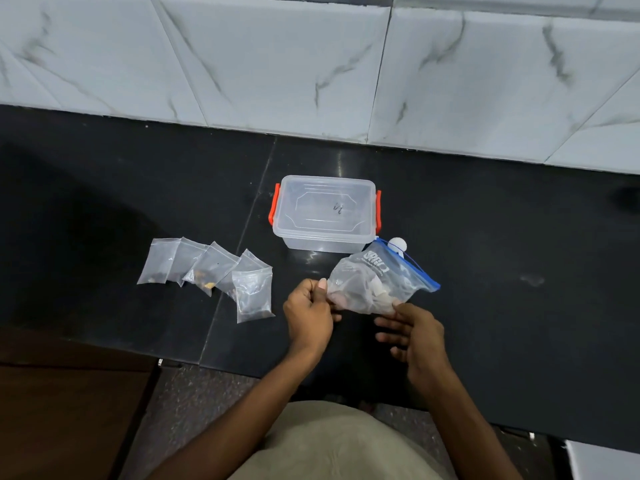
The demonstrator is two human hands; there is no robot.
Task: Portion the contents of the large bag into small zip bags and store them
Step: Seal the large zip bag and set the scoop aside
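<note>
The large clear zip bag point(377, 282) with a blue seal strip lies tilted on the black counter, holding dark and pale pieces. My left hand point(309, 315) pinches its lower left corner between thumb and fingers. My right hand point(412, 336) hovers at the bag's lower right edge with relaxed, spread fingers, its fingertips near or just touching the bag. Several small clear zip bags point(214, 275) lie fanned out to the left, some with a little dark content. A clear plastic box point(325, 213) with orange latches stands behind, lid on.
A small white round object point(398, 244) peeks out behind the large bag. The tiled wall point(311, 64) rises right behind the counter. The counter's front edge point(242, 370) runs close to my body, with a brown cabinet point(69, 393) at lower left.
</note>
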